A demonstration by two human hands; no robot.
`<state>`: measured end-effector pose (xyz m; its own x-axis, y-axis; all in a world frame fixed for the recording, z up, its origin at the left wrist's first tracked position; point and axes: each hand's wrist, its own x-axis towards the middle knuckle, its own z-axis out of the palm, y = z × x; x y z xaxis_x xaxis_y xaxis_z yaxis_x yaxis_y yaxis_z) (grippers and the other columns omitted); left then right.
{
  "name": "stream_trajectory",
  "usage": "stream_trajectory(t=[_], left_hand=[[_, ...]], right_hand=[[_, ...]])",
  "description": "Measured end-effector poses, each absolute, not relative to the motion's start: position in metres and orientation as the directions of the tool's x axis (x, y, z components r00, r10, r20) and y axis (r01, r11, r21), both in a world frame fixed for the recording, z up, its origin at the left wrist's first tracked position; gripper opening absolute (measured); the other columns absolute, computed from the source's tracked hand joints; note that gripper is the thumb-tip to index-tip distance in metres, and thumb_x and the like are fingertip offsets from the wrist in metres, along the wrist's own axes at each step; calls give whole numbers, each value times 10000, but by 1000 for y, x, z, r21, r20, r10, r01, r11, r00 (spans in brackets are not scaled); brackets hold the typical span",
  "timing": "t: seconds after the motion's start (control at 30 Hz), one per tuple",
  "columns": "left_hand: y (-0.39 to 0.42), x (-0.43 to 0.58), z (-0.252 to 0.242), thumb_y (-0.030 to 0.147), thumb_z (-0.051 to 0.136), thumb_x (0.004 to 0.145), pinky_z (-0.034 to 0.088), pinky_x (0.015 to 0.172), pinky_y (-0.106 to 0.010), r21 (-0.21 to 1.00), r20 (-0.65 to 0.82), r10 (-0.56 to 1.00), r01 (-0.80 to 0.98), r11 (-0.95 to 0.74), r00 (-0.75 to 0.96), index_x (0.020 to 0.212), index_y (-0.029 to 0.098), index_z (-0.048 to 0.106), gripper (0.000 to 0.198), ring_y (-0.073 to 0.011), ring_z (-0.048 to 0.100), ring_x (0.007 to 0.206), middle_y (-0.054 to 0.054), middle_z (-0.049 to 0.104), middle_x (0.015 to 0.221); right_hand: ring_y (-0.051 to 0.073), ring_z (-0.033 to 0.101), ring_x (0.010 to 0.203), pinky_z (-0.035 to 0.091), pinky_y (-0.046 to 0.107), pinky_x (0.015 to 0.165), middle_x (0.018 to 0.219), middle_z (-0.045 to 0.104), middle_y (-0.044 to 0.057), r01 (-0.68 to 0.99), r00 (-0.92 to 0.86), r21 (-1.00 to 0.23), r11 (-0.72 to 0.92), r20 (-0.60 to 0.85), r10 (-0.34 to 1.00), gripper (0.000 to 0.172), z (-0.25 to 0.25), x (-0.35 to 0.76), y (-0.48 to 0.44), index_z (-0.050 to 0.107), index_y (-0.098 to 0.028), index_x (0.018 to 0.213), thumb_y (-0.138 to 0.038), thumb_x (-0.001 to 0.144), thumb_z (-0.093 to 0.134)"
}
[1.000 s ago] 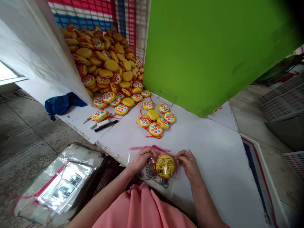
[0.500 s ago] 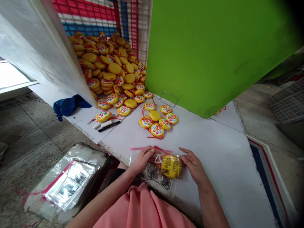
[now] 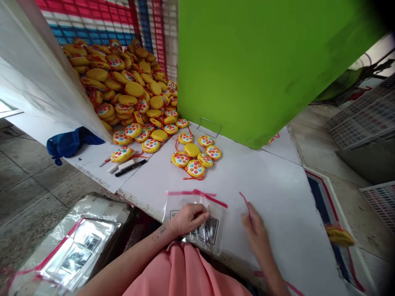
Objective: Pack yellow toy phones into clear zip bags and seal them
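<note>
My left hand (image 3: 191, 218) lies on clear plastic zip bags (image 3: 214, 238) at the table's front edge, its fingers curled in on the upper bag. The bags have pink top strips and black print. My right hand (image 3: 254, 228) is over the table to the right, smeared by motion. A pink strip (image 3: 245, 203) runs across its fingers; whether they grip it I cannot tell. Far right, a blurred yellow toy (image 3: 339, 235) is beyond the table edge. Several yellow toys (image 3: 195, 168) with coloured buttons and red cords lie in front of me.
A large heap of yellow toys (image 3: 134, 88) stands at the back left, beside a green panel (image 3: 247, 70). Markers (image 3: 129, 167) and a blue cloth (image 3: 72, 144) lie at left. More printed bags (image 3: 77, 255) rest on a stack below the table. White crates (image 3: 361, 119) are at right.
The bagged yellow toy has left my hands, and a blurred yellow toy now appears at the far right. My right hand has turned; my left has come down onto the bags. The view has shifted right.
</note>
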<state>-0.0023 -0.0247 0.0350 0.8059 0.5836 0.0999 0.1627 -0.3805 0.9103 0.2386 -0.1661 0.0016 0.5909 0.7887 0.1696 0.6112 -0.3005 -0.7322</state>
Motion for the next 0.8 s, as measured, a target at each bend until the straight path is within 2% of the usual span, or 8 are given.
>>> stream_trajectory(t=[0.07, 0.17, 0.23, 0.3, 0.37, 0.47, 0.67, 0.8], left_hand=[[-26, -1, 37, 314, 433, 916, 441, 615, -222, 839, 244, 540, 103, -534, 806, 847, 161, 618, 250, -122, 571, 636, -25, 634, 716], [-27, -7, 43, 260, 431, 917, 473, 808, -302, 685, 407, 506, 113, -720, 760, 938, 164, 613, 207, -164, 607, 822, -59, 671, 856], [-26, -18, 45, 268, 447, 919, 374, 1010, -443, 561, 404, 568, 296, -773, 718, 1080, 185, 597, 234, -229, 552, 1083, -86, 654, 1085], [-27, -30, 43, 339, 485, 909, 223, 1082, -588, 433, 335, 663, 516, -739, 669, 1239, 221, 529, 353, -317, 374, 1298, -99, 522, 1334], [-28, -40, 36, 444, 506, 887, 180, 1072, -651, 323, 254, 706, 630, -706, 661, 1320, 244, 466, 478, -366, 249, 1366, -96, 400, 1446], [-31, -44, 23, 511, 497, 874, 203, 1086, -627, 244, 182, 679, 636, -732, 711, 1367, 253, 417, 562, -354, 222, 1385, -85, 343, 1484], [-31, -34, 18, 523, 462, 886, 197, 1101, -613, 235, 187, 715, 675, -699, 674, 1383, 293, 396, 551, -343, 248, 1379, -62, 365, 1474], [-25, -26, 17, 514, 429, 904, 167, 1107, -622, 253, 197, 747, 703, -665, 635, 1363, 284, 422, 514, -335, 258, 1377, -71, 400, 1451]], right_hand=[[329, 346, 1332, 257, 566, 1072, 1415, 441, 124, 834, 385, -483, -265, 166, 908, 526, -4, 200, -157, 490, -197, 1322, -486, 889, 418], [343, 244, 1377, 186, 603, 1074, 1480, 333, 141, 950, 276, -194, -246, 146, 950, 533, -11, 177, -153, 440, -144, 1369, -430, 929, 344], [328, 228, 1385, 197, 582, 1077, 1496, 299, 140, 966, 253, -99, -241, 145, 957, 531, -14, 178, -154, 407, -127, 1390, -397, 942, 316], [319, 211, 1393, 198, 565, 1085, 1506, 275, 139, 974, 227, -50, -221, 156, 961, 529, -15, 182, -153, 380, -121, 1405, -375, 947, 307], [316, 192, 1400, 195, 553, 1092, 1511, 260, 146, 981, 195, -31, -193, 172, 965, 528, -15, 183, -147, 368, -112, 1411, -363, 950, 317], [310, 193, 1402, 196, 542, 1099, 1508, 263, 155, 989, 146, -42, -140, 180, 973, 521, -11, 173, -123, 359, -111, 1416, -344, 951, 341], [285, 212, 1401, 205, 528, 1113, 1506, 283, 126, 986, 12, -166, 16, 167, 986, 494, -7, 150, -69, 358, -141, 1417, -301, 949, 360], [250, 294, 1372, 272, 514, 1102, 1462, 379, 103, 933, 3, -350, 79, 227, 974, 444, -8, 159, -61, 410, -188, 1381, -254, 946, 350]])
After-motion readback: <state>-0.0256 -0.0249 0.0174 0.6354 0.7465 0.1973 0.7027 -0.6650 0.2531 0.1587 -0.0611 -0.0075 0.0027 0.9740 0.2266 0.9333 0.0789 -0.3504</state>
